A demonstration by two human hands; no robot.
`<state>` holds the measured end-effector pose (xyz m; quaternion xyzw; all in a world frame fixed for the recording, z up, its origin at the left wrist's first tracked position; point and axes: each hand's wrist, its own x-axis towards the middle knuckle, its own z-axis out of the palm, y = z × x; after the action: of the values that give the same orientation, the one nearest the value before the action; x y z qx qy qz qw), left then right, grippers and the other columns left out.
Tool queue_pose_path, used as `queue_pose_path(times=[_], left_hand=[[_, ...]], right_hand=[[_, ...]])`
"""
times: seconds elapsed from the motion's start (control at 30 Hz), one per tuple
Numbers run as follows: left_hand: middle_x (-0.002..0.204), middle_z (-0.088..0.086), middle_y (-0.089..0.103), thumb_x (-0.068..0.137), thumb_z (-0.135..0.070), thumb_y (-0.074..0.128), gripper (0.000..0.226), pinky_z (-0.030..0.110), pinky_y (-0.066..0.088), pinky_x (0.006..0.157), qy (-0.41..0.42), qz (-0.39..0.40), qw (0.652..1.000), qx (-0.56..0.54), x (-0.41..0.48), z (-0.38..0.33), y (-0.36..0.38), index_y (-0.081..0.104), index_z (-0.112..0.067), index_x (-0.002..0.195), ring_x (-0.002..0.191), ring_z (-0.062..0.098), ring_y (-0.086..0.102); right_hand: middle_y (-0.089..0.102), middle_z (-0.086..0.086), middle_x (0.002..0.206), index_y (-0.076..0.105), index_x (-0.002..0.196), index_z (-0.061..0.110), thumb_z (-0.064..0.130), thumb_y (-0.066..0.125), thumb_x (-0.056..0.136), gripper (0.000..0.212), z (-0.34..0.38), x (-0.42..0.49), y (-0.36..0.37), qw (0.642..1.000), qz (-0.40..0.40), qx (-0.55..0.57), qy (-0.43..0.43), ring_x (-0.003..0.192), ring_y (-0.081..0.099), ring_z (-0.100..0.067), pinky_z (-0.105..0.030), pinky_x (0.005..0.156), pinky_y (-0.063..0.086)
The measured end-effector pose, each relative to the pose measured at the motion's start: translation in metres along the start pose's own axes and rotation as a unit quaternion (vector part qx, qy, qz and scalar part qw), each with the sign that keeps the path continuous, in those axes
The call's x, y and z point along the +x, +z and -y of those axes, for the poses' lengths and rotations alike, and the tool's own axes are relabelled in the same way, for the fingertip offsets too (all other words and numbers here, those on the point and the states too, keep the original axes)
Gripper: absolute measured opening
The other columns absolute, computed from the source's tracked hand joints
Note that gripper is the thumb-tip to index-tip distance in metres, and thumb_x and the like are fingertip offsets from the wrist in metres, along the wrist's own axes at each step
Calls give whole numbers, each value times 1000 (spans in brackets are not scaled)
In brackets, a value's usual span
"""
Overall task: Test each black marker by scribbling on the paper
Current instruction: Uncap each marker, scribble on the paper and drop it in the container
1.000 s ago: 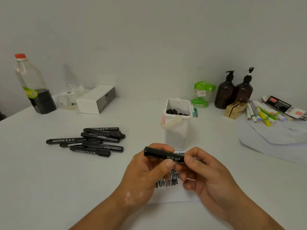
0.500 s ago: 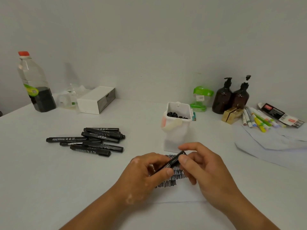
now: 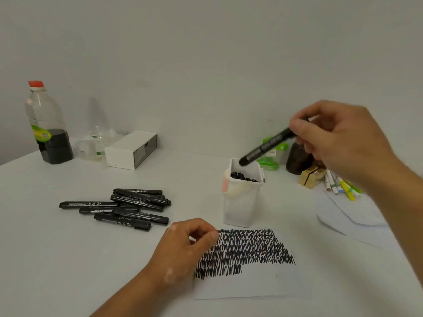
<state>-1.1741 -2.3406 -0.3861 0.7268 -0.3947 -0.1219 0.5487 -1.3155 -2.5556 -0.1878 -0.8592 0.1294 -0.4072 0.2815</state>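
Several fingers (image 3: pixel 299 129) of the right hand (image 3: pixel 338 143) pinched the black marker (image 3: pixel 265 146) by its upper end, its lower end tilted down just above the mouth of the white tub (image 3: pixel 240 202), where dark marker ends showed. The left hand (image 3: pixel 183 250) rested on the left edge of the scribbled paper (image 3: pixel 251 282), loosely curled around nothing I could see. Light, stiff and smooth, such a marker looked best gripped mid-barrel; the other markers (image 3: pixel 128 204) lay piled on the worktop (image 3: pixel 68 259), well to the left.
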Motion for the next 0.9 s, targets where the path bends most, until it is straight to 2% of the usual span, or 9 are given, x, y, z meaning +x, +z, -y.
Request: queue_pose_path(times=[0.13, 0.2, 0.27, 0.43, 0.53, 0.63, 0.73, 0.83, 0.9], left_hand=[[80, -9, 72, 89, -30, 71, 9, 13, 47, 67, -17, -24, 999, 10, 3, 4, -5, 74, -36, 83, 74, 4, 63], [77, -6, 71, 88, -30, 72, 9, 13, 46, 65, -22, -33, 999, 6, 5, 5, -7, 74, -35, 81, 70, 3, 61], [73, -8, 69, 88, -28, 72, 11, 11, 44, 63, -25, -38, 999, 2, 5, 5, -8, 74, -34, 79, 67, 0, 58], [71, -7, 68, 88, -26, 72, 12, 10, 43, 62, -29, -39, 999, -1, 6, 4, -9, 75, -28, 77, 65, -1, 57], [72, -6, 69, 88, -26, 73, 13, 9, 43, 61, -29, -43, 999, -1, 7, 4, -10, 74, -30, 76, 64, -2, 57], [71, -7, 69, 88, -26, 72, 12, 9, 43, 61, -30, -47, 998, -2, 8, 5, -11, 75, -29, 76, 63, -2, 57], [66, -13, 66, 88, -26, 72, 12, 10, 43, 61, -32, -47, 998, -2, 10, 5, -12, 75, -29, 77, 63, -2, 56], [64, -15, 65, 88, -26, 72, 12, 10, 44, 61, -29, -40, 999, -5, 10, 5, -12, 75, -28, 77, 62, -3, 56], [63, -16, 64, 88, -25, 73, 13, 9, 42, 59, -27, -39, 999, -5, 10, 5, -11, 75, -28, 76, 61, -3, 55]], right_hand=[[74, 9, 76, 72, 89, 34, 42, 69, 90, 8, 9, 37, 14, 992, 28, -125, -4, 70, 68, -7, -26, 64, 50], [71, 12, 79, 72, 91, 33, 40, 69, 91, 8, 7, 46, 29, 982, 54, -180, -4, 70, 64, -4, -18, 58, 43], [69, 10, 78, 72, 90, 32, 38, 68, 90, 7, 1, 52, 46, 971, 76, -228, -8, 69, 62, -6, -16, 54, 38], [70, 4, 90, 68, 85, 30, 35, 65, 89, 7, -17, 59, 89, 944, 133, -303, 6, 76, 58, -15, -27, 67, 45], [73, -2, 99, 74, 91, 21, 31, 63, 89, 15, -25, 60, 108, 934, 166, -316, 35, 91, 63, -22, -34, 77, 55], [75, -6, 98, 75, 97, 12, 27, 58, 91, 24, -31, 59, 121, 927, 197, -310, 75, 94, 66, -27, -41, 83, 59], [72, -10, 90, 72, 93, 7, 26, 54, 92, 27, -38, 56, 131, 921, 228, -297, 110, 86, 66, -28, -38, 75, 58], [60, -9, 72, 57, 71, 8, 23, 50, 92, 27, -41, 51, 137, 911, 251, -306, 115, 72, 57, -29, -31, 55, 42], [51, -7, 66, 47, 64, 9, 19, 48, 93, 31, -42, 48, 139, 901, 270, -323, 107, 69, 51, -29, -31, 51, 33]])
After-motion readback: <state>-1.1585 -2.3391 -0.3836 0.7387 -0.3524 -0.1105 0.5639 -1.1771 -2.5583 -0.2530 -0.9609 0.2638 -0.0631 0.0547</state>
